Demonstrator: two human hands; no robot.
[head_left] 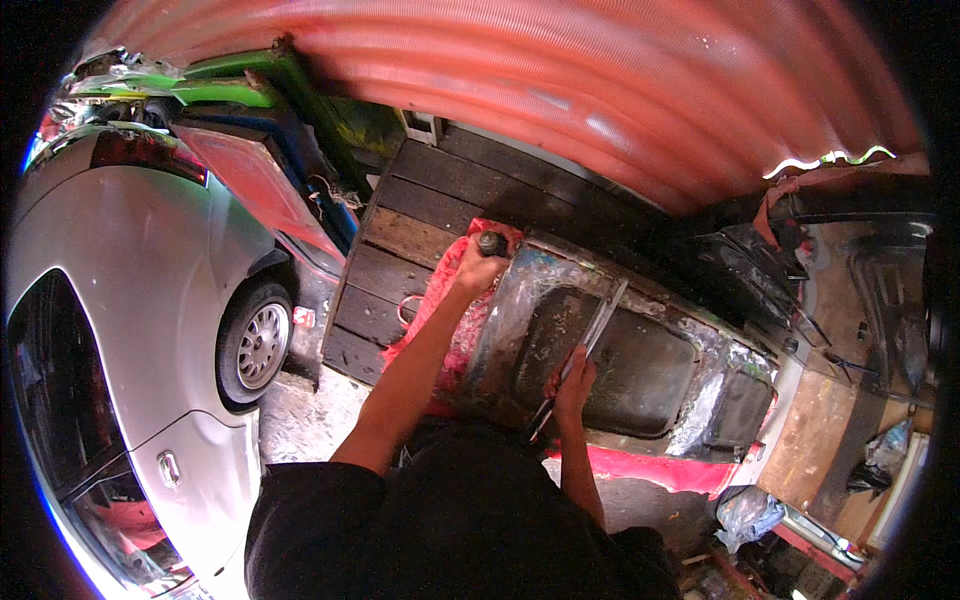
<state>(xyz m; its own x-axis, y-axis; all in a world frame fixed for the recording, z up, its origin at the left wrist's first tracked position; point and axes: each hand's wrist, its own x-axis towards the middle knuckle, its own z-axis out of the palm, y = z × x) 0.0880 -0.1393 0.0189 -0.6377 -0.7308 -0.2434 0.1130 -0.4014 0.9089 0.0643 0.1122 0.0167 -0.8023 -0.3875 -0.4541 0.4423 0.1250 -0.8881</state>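
Much here is hard to read. The person's dark-clothed torso [470,520] fills the lower middle and covers the near edge of the battered metal panel [620,350], so where the panel ends on that side cannot be told. The panel's surface is dark and patchy, with shiny scraped areas toward its right end; what the patches are is not clear. The picture's rim bends and blurs everything at the far right, where a cluttered wooden bench [840,400] shows only as brown boards and dark shapes.

The left hand [480,268] is closed tight around a dark rounded handle [491,242] at the panel's upper left corner — only the handle's knob shows above the fist, the rest of the tool is hidden. The right hand [573,378] is wrapped around the lower part of a long flat metal bar [590,340], which lies slanting across the panel's sunken middle, its upper end pointing toward the panel's far edge.

A red cloth [440,300] lies just left of the panel, under the left forearm, over dark wooden planks [420,200]. Well left of the panel stands a silver car [130,330], cut off by the frame. A red corrugated sheet [600,80] arches beyond the panel.
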